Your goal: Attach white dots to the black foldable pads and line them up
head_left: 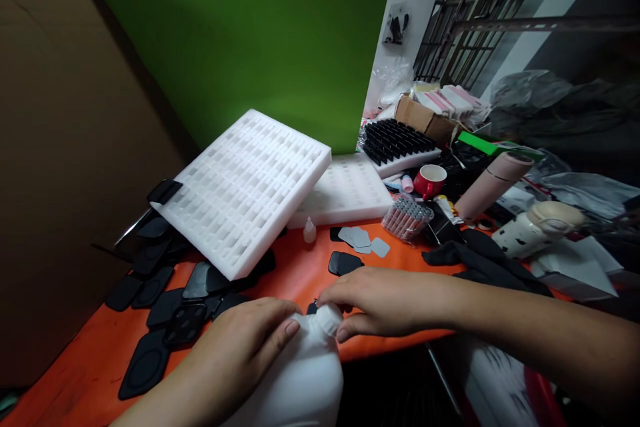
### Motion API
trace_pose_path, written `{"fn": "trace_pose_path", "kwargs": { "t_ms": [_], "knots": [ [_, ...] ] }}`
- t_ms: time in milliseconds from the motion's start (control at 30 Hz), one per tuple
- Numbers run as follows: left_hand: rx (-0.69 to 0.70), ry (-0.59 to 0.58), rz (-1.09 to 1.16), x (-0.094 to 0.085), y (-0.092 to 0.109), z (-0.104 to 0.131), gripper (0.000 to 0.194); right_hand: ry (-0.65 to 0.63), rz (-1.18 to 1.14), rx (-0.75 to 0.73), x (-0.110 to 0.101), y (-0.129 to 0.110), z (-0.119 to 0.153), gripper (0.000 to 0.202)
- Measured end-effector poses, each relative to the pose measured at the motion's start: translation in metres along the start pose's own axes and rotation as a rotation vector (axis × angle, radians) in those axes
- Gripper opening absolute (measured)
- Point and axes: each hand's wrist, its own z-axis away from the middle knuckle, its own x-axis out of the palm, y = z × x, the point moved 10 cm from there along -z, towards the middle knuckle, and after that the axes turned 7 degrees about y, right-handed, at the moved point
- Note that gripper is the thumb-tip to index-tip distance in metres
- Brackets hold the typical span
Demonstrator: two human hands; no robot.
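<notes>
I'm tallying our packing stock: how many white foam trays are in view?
3: a tilted tray near the middle, a flat tray behind it to the right, and a third tray farther right under rows of black pieces. Others may be hidden.

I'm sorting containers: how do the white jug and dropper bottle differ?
The white jug is larger than the dropper bottle. The left hand and right hand touch the jug; the dropper bottle stands untouched. The jug has a broad cap, the dropper bottle a narrow tip. Both are whitish.
</notes>
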Motion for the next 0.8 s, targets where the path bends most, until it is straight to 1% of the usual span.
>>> {"fn": "trace_pose_path", "kwargs": {
  "t_ms": [67,133,167,233,300,333,367,400,433,500,533,600,633,667,700,733,800],
  "knots": [
    [0.004,-0.007,0.006,0.002,0.002,0.002,0.028,-0.02,0.051,-0.011,0.004,-0.001,0.003,0.023],
    [0.01,-0.005,0.009,0.003,0.004,0.004,0.028,-0.024,0.079,0.022,0.011,0.002,0.005,0.031],
    [0.013,0.0,0.008,0.004,0.005,0.005,0.028,-0.018,0.083,0.064,0.015,0.006,0.005,0.036],
    [0.023,0.002,-0.001,0.006,0.008,0.005,0.029,0.004,0.068,0.208,0.022,0.019,0.006,0.049],
    [0.043,-0.02,-0.02,0.009,0.013,0.004,0.029,-0.041,-0.018,0.356,0.032,0.033,0.009,0.063],
    [0.049,-0.039,-0.034,0.011,0.015,0.004,0.029,-0.08,-0.072,0.392,0.037,0.036,0.01,0.068],
    [0.054,-0.056,-0.049,0.012,0.016,0.003,0.029,-0.106,-0.112,0.385,0.04,0.035,0.01,0.07],
    [0.055,-0.068,-0.064,0.013,0.016,0.002,0.029,-0.106,-0.122,0.336,0.038,0.031,0.009,0.068],
    [0.05,-0.078,-0.076,0.014,0.016,0.002,0.029,-0.075,-0.091,0.255,0.032,0.025,0.008,0.062],
    [0.04,-0.09,-0.088,0.014,0.014,0.001,0.029,0.04,0.077,0.065,0.016,0.011,0.01,0.05],
    [0.04,-0.098,-0.088,0.015,0.014,0.002,0.029,0.082,0.176,-0.022,0.011,0.004,0.012,0.048],
    [0.044,-0.117,-0.086,0.017,0.015,0.002,0.028,0.11,0.336,-0.153,0.011,-0.006,0.018,0.046],
    [0.048,-0.123,-0.084,0.018,0.016,0.002,0.028,0.107,0.373,-0.183,0.014,-0.008,0.019,0.046],
    [0.051,-0.129,-0.081,0.02,0.017,0.001,0.028,0.094,0.375,-0.178,0.018,-0.006,0.019,0.047],
    [0.05,-0.138,-0.078,0.021,0.018,0.001,0.028,0.07,0.339,-0.138,0.022,-0.001,0.019,0.048],
    [0.049,-0.14,-0.076,0.022,0.018,0.0,0.029,0.046,0.271,-0.06,0.026,0.007,0.017,0.05],
    [0.047,-0.136,-0.076,0.023,0.02,-0.002,0.029,0.001,0.045,0.196,0.036,0.03,0.016,0.057]
  ]
}}
